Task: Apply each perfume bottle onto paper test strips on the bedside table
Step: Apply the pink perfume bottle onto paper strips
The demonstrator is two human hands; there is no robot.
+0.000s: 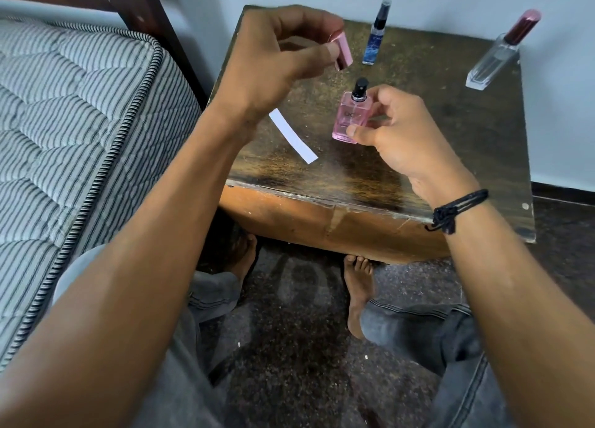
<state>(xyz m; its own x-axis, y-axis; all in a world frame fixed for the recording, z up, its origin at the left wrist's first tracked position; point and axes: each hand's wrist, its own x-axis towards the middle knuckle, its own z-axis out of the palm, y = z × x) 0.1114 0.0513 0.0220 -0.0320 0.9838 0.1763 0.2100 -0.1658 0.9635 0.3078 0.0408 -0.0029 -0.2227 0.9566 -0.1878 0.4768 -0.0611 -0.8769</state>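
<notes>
Head view, seated person at a bedside table. The left hand (277,57) is raised over the table's rear left part, its fingers curled and its thumb and fingertips pinching a small glossy pink cylindrical cap (342,51), tilted, with its open end facing down. The right hand (396,138) grips a flat rectangular bottle of translucent pink glass (349,118) between the thumb, low on the body, and curled fingers on the far side. The bottle stands nearly upright over the table's middle, and its black spray nozzle (359,88) is uncovered. Whether its base touches the top cannot be told. Just left of the bottle a plain white paper test strip (293,136), narrow and straight-edged, lies flat and diagonal on the table, partly hidden by the left wrist.

At the rear stand a slim blue cylindrical bottle with a clear cap (376,33) and, well apart at the right rear, a tall square-sectioned clear glass bottle with a dark red metallic cap (497,57).

The worn dark wooden bedside table (450,131) has a scuffed, speckled top and a chipped orange-brown front edge. A knotted black cord wristband (457,210) circles the right wrist. To the left lies a quilted grey-and-white striped mattress (74,122) with corded piping, against a dark wooden headboard (141,6). A pale wall (563,105) stands behind, and a dark speckled stone floor (306,347) lies below, where bare feet and grey denim trouser legs (434,337) show.
</notes>
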